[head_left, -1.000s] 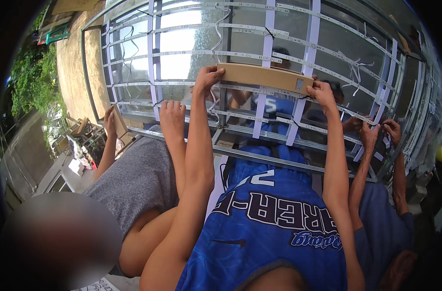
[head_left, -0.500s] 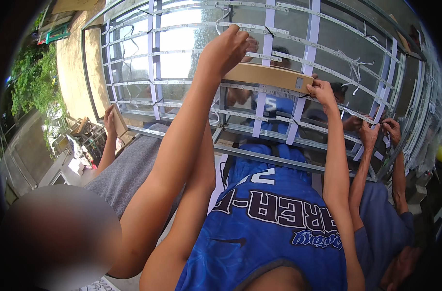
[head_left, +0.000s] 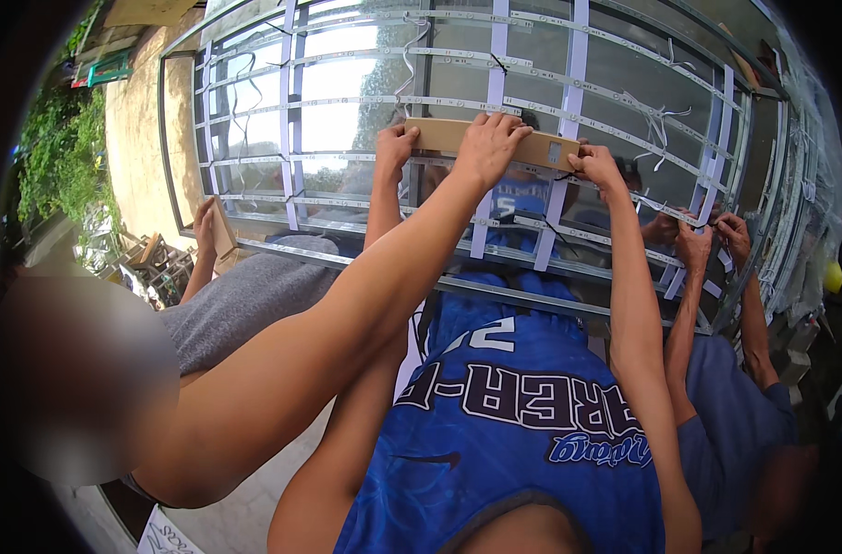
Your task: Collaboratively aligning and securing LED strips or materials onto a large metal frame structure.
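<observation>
A long, narrow tan cardboard piece [head_left: 439, 136] with a small grey rectangle near its right end lies across LED strips on a metal frame [head_left: 532, 297]. My left hand [head_left: 396, 148] is closed on its left end, thumb near the top edge. At the other end, my right hand [head_left: 598, 168] pinches the corner. Between my hands, a co-worker's hand [head_left: 495, 143] presses on the piece's upper edge; that person's forearm crosses over my left arm. White LED strips [head_left: 375, 99] run sideways over pale upright bars [head_left: 576, 78].
On the right, another person's two hands [head_left: 707, 242] work at the frame's corner. A hand at the left holds a wooden piece [head_left: 221, 231]. Loose white wires [head_left: 656, 120] hang from the strips. The shiny panel [head_left: 338, 65] behind them reflects people.
The co-worker's hand has come down and right from the upper strips onto the tan piece. My left hand, hidden before by that arm, now shows. The tan piece appears slightly further left.
</observation>
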